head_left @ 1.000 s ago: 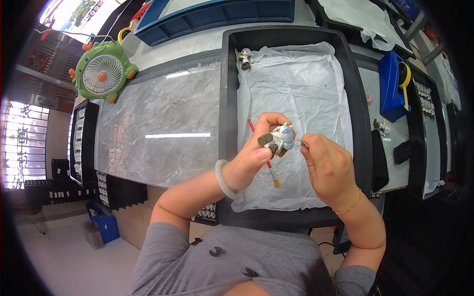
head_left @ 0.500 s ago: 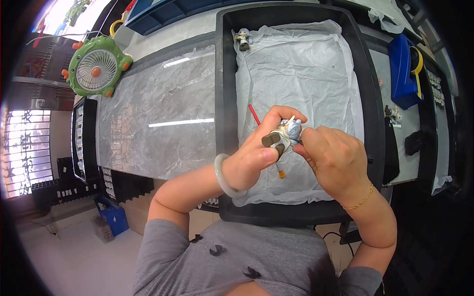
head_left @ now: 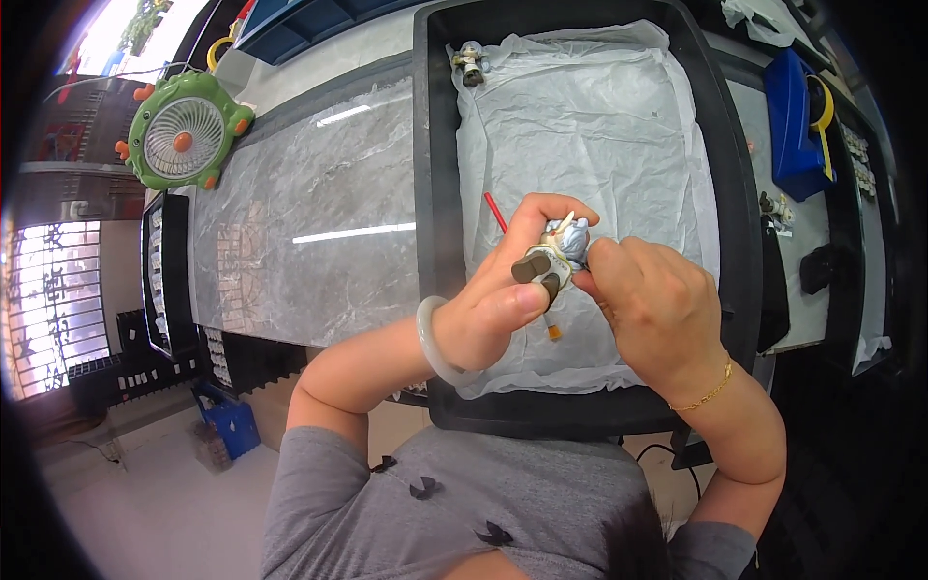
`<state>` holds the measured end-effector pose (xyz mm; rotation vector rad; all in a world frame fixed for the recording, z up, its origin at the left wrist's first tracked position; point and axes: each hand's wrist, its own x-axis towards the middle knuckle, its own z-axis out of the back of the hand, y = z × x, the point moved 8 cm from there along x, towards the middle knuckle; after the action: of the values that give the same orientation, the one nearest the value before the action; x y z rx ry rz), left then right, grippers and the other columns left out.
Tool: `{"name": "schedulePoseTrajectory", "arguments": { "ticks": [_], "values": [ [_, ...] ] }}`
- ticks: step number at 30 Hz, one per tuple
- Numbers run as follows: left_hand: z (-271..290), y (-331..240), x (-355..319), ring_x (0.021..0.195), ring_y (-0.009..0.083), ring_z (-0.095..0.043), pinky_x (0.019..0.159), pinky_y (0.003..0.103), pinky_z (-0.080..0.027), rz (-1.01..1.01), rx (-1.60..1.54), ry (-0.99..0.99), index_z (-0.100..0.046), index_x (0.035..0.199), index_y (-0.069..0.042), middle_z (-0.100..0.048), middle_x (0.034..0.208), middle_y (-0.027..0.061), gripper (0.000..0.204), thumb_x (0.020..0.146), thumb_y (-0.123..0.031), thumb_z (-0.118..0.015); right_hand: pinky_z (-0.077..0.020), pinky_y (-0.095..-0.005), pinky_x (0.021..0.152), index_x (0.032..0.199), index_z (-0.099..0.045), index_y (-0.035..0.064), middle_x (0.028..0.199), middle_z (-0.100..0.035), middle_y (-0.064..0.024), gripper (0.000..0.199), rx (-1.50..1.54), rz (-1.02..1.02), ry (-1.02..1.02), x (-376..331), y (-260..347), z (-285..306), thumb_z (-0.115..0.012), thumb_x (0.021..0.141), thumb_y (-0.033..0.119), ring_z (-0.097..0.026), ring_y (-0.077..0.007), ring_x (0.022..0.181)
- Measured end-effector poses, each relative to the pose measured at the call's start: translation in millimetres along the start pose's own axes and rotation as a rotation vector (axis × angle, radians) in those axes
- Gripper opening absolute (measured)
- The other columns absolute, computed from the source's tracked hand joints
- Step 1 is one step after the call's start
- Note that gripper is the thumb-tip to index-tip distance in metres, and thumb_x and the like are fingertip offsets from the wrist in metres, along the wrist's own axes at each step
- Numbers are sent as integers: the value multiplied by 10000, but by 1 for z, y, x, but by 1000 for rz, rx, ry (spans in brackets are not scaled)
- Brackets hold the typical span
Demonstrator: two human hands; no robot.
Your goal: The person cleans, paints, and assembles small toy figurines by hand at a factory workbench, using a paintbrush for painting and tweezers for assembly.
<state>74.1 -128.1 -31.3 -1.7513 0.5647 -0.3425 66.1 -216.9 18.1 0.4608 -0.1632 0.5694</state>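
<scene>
Pinched between the left hand [head_left: 503, 290] and right hand [head_left: 657, 304], the small figurine [head_left: 554, 253] could be dropped if either grip is loosened.

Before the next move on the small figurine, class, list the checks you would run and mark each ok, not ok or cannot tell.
1. Figurine held firmly by the left hand: ok.
2. Right hand touching the figurine: ok, fingertips at its head end.
3. Work kept above the black tray and its white liner: ok.
4. Red-handled brush within reach: ok, lying under the hands.
5. Brush tip clean: cannot tell, mostly hidden.
6. Second figurine out of the way: ok, at the tray's far corner.
</scene>
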Motion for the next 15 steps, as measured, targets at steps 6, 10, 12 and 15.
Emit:
{"name": "schedulePoseTrajectory", "arguments": {
  "ticks": [6, 10, 12, 15],
  "values": [
    [-1, -2, 2, 941, 133, -389, 853, 277, -298, -38, -44, -16, -296, 1185, -9, -400, 1025, 70, 708, 722, -519, -460, -400, -347, 463, 756, -441, 57, 585, -459, -80, 194, 183, -74, -33, 0, -8, -5, -588, 799, 177, -504, -253, 519],
    [-4, -4, 2, 979, 136, -411, 877, 284, -298, -26, -148, -17, -302, 1192, -26, -419, 1039, 62, 726, 705, -531, -490, -429, -343, 439, 767, -456, 73, 573, -470, -62, 194, 184, -31, -63, 1, -6, -2, -575, 795, 224, -534, -231, 504],
    [-2, -4, 2, 990, 136, -414, 881, 285, -299, -3, -145, -8, -303, 1193, -30, -424, 1043, 60, 732, 700, -535, -498, -399, -356, 467, 775, -448, 51, 580, -477, -98, 181, 114, 4, -13, 1, -4, -4, -577, 813, 172, -512, -269, 526],
    [-3, -4, 2, 1001, 134, -417, 885, 285, -301, 19, -155, -4, -307, 1194, -37, -428, 1049, 57, 740, 692, -542, -508, -431, -351, 453, 768, -456, 64, 586, -497, -74, 201, 201, -31, -30, 2, -7, -3, -562, 813, 228, -545, -245, 520]
  ]
}}
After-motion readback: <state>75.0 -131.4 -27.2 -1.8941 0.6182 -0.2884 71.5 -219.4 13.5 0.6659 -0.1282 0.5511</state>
